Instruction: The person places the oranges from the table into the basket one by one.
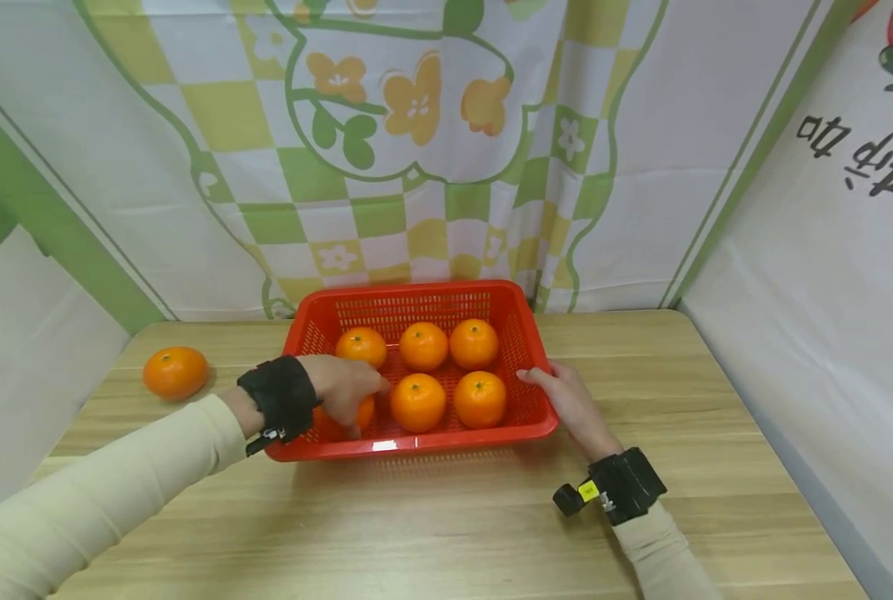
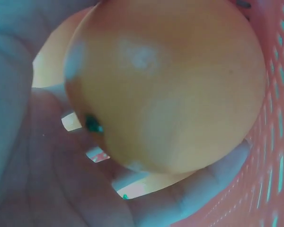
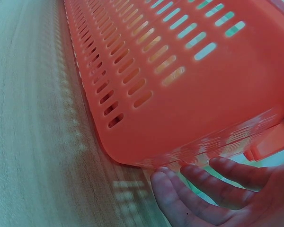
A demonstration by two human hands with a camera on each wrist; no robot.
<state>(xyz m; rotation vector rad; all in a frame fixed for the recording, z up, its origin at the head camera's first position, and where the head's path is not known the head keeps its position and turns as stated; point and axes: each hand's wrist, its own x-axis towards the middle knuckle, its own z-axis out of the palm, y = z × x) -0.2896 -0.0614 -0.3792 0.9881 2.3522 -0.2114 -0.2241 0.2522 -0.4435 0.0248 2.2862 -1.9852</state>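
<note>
A red slotted plastic basket (image 1: 446, 443) stands on the table with several oranges in it, among them one (image 1: 418, 402) in the middle of the front row. My left hand (image 1: 345, 385) reaches into the basket's front left corner. Its fingers curl round an orange (image 2: 175, 85), which in the left wrist view lies close to the slotted wall. The hand hides part of that fruit in the head view. At the basket's right end my right hand (image 1: 576, 408) grips the rim, thumb over the edge, with its fingers (image 3: 232, 189) against the outside of the end wall.
One loose orange (image 1: 176, 372) lies on the wooden table (image 1: 431, 533), left of the basket. A patterned cloth (image 1: 424, 208) hangs right behind the basket. White panels (image 1: 829, 275) border the table's sides.
</note>
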